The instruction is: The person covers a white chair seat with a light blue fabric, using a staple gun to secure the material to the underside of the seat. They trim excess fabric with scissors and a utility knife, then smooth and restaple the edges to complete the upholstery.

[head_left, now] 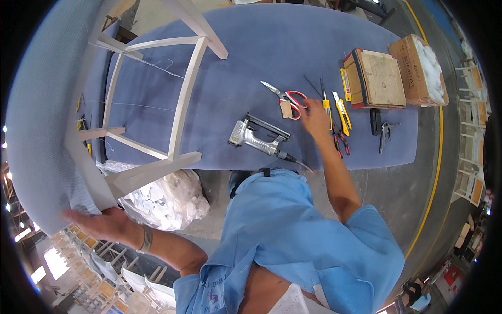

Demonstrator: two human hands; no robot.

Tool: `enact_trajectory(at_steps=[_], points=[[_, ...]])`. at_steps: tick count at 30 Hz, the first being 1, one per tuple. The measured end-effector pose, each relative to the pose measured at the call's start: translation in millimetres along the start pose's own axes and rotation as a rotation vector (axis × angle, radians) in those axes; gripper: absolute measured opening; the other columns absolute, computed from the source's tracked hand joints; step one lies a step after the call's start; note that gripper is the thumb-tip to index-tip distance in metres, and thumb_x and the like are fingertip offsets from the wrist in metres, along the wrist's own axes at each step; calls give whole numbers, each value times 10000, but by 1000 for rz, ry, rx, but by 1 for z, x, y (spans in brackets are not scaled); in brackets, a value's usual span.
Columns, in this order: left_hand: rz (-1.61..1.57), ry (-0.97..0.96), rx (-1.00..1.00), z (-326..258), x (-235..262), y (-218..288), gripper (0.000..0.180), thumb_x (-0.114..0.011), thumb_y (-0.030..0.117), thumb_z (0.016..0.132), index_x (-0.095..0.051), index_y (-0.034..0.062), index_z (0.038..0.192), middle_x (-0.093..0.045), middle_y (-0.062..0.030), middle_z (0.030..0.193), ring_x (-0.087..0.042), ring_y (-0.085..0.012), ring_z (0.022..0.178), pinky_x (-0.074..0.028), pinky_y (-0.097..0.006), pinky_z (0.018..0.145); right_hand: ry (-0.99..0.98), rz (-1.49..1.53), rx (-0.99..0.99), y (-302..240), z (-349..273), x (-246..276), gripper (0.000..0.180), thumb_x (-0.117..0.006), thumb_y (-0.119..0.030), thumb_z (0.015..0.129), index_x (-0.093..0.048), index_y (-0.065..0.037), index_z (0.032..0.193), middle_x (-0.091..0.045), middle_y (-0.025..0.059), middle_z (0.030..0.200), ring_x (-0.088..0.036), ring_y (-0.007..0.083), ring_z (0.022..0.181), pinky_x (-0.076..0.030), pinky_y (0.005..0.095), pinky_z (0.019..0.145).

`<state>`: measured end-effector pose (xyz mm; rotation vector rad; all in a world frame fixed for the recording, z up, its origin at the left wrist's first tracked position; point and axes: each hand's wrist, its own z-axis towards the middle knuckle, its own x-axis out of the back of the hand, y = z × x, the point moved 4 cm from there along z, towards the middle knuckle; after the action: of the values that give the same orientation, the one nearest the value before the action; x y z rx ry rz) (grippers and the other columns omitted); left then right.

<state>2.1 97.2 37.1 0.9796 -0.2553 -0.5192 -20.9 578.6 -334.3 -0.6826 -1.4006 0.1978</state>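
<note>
Your left hand (104, 224) was spread flat under the padded edge of the upturned chair (47, 131), a bulky, stiff frame best gripped by its wooden rails. Your right hand (315, 118), fingers loosely curled, reached the red-handled scissors (286, 98) on the blue table (251, 47).

On the worktop (251, 47) before us, the staple gun (256, 137) lies nearest, with the scissors (286, 97) behind it. Our right hand (315, 118) rests just right of the scissors, beside the utility knives (342, 112). Right of those lie the boxes (397, 76). The chair frame (151, 99) stands on the worktop's left; our left hand (104, 224) is under its seat edge.
</note>
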Motion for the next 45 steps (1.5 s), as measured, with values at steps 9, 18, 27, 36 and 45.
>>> enact_trajectory(at_steps=[9, 18, 27, 36, 45], points=[[297, 44, -276, 14, 21, -39, 430, -659, 347, 982, -609, -68, 1084, -621, -160, 1063, -569, -266, 989, -423, -389, 910, -199, 6, 380, -66, -4, -53, 295, -668, -89, 830, -668, -59, 1124, -633, 180, 1160, -599, 364, 1114, -504, 452, 925], [-286, -245, -170, 8, 13, -32, 578, -656, 317, 973, -462, -76, 1350, -551, -133, 1302, -525, -204, 1182, -380, -331, 1030, -378, 30, 622, -127, -110, -65, 553, -747, -132, 784, -544, -95, 1297, -588, 180, 1147, -566, 367, 1060, -444, 491, 906], [-629, -284, -25, 4, 13, -17, 521, -575, 250, 996, -450, -96, 1365, -576, -125, 1281, -528, -170, 1173, -380, -310, 1035, -330, 27, 504, -138, -81, -92, 665, -758, -105, 715, -503, -51, 1327, -649, 183, 988, -650, 349, 868, -500, 455, 810], [-552, -338, -66, 7, 24, -20, 519, -633, 188, 991, -464, -83, 1400, -605, -92, 1235, -568, -133, 1079, -438, -268, 949, -901, 882, 390, -310, -69, 130, 593, -712, -48, 874, -483, -1, 1419, -644, 76, 995, -608, 149, 748, -518, 307, 655], [-602, -370, -60, 9, 30, -25, 590, -672, 212, 977, -439, -94, 1425, -601, -155, 1304, -578, -193, 1184, -440, -320, 1026, -794, 1105, 739, -460, -123, 195, 619, -696, 18, 844, -479, -11, 1423, -642, 73, 975, -594, 89, 693, -503, 253, 574]])
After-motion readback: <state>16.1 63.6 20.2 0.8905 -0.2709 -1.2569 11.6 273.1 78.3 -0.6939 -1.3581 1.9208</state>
